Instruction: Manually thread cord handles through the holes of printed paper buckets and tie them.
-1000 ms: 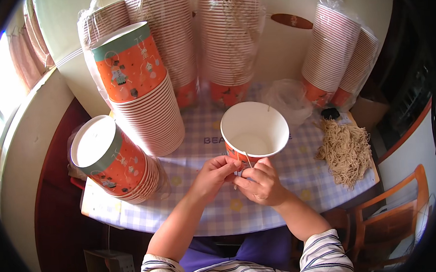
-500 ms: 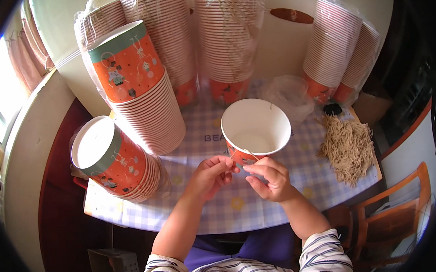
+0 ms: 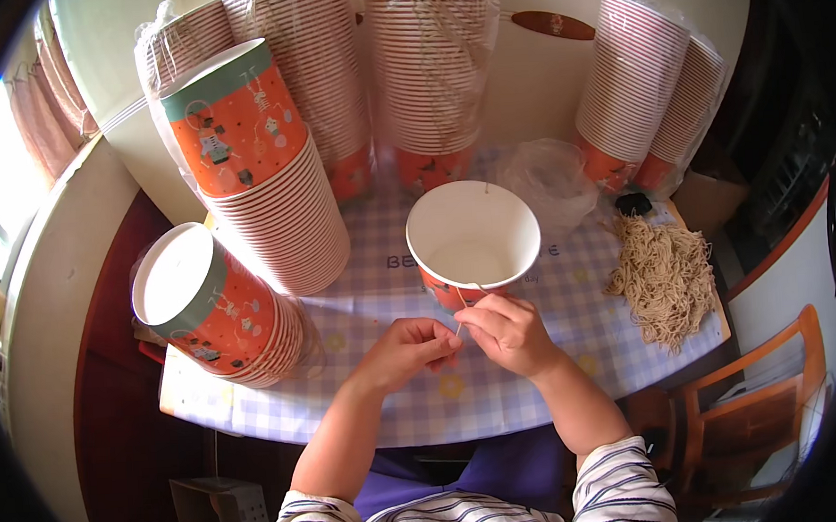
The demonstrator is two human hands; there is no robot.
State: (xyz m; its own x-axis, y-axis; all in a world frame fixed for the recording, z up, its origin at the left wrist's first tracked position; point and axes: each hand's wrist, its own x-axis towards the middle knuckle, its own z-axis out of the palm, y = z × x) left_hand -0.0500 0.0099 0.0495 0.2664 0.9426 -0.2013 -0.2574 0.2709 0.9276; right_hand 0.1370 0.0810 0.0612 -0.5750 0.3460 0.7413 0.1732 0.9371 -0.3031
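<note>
A single orange paper bucket [image 3: 473,234] with a white inside stands upright in front of me, its open mouth upward. A thin tan cord [image 3: 462,298] hangs at the near side of its rim. Just below that rim, my left hand [image 3: 406,353] pinches the cord's end between thumb and forefinger. My right hand [image 3: 511,335] is closed on the same cord, its fingertips nearly meeting the left ones. Another short bit of cord shows at the far rim. The exact path of the cord between my fingers is hidden.
Stacked paper buckets [image 3: 278,212] rise at the left, with a shorter tilted stack [image 3: 217,305] nearer. Bagged stacks [image 3: 432,71] stand behind, more [image 3: 631,80] at the back right. A heap of tan cords [image 3: 665,281] and a crumpled clear bag [image 3: 551,183] lie right. A wooden chair [image 3: 756,404] stands at right.
Both hands have moved slightly down and come closer together, and the right fingers have closed on the cord. The bucket appears shifted a little left and farther away.
</note>
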